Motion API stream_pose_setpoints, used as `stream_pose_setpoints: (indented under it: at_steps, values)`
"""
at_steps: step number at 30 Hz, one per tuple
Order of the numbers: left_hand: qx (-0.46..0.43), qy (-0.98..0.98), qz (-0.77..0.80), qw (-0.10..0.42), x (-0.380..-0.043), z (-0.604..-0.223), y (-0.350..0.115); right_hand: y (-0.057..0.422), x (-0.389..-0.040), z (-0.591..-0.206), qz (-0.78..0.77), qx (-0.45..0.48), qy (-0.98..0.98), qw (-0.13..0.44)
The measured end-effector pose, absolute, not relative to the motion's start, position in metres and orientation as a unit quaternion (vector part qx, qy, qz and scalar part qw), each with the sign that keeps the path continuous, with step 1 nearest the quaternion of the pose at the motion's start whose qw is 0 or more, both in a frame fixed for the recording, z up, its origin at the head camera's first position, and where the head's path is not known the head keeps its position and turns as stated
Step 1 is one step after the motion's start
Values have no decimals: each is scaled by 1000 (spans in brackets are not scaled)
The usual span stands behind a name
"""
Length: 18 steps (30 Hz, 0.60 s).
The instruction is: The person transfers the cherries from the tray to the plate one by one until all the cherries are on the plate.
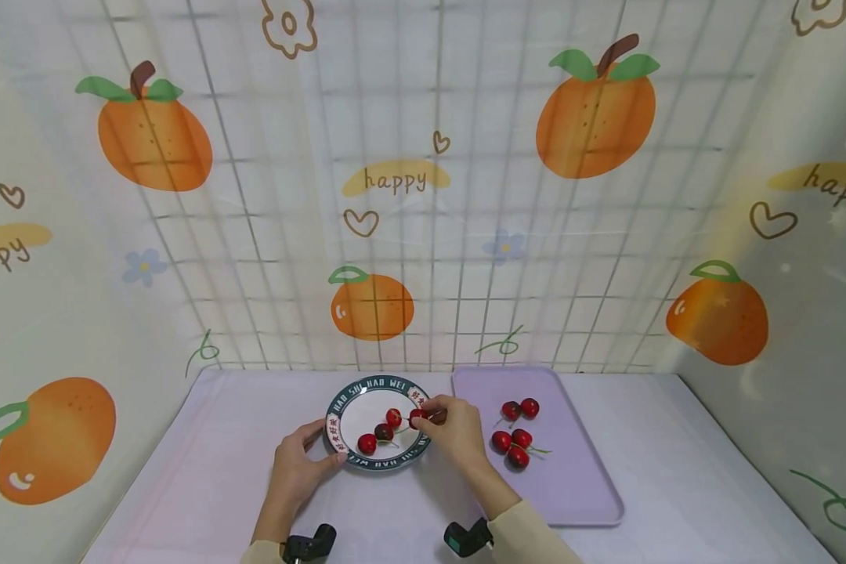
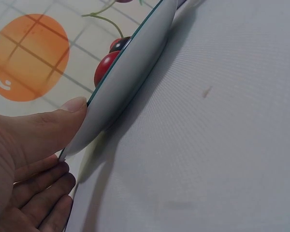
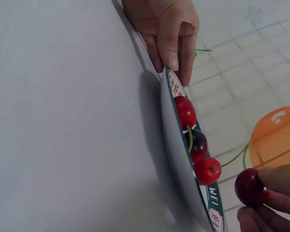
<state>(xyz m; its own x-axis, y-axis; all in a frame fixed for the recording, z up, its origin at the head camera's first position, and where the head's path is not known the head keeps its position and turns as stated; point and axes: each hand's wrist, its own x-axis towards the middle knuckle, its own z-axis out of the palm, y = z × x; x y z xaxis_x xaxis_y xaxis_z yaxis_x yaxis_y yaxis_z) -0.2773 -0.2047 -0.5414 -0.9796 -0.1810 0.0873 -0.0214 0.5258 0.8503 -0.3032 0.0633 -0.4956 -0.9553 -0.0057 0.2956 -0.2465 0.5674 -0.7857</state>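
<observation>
My left hand grips the left rim of a white plate with a dark green lettered border, thumb on the edge and fingers by the underside. Over the plate's right side, my right hand pinches a dark red cherry between thumb and fingers. Three cherries lie on the plate: a red one nearest me, a darker one in the middle and another red one behind. In the right wrist view, a green stem stretches between the rearmost cherry and the held one.
To the right, a lilac tray bears a pair of cherries at its back and a cluster of three in front. A white cloth covers the table. Behind it hangs a curtain printed with oranges.
</observation>
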Motion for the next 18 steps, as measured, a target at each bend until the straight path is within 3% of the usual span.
stream_pose_setpoints:
  at_steps: [18]
  values:
    - [64, -871, -481, 79, -278, -542, -204, 59, -300, -509, 444, 106, -886, 82]
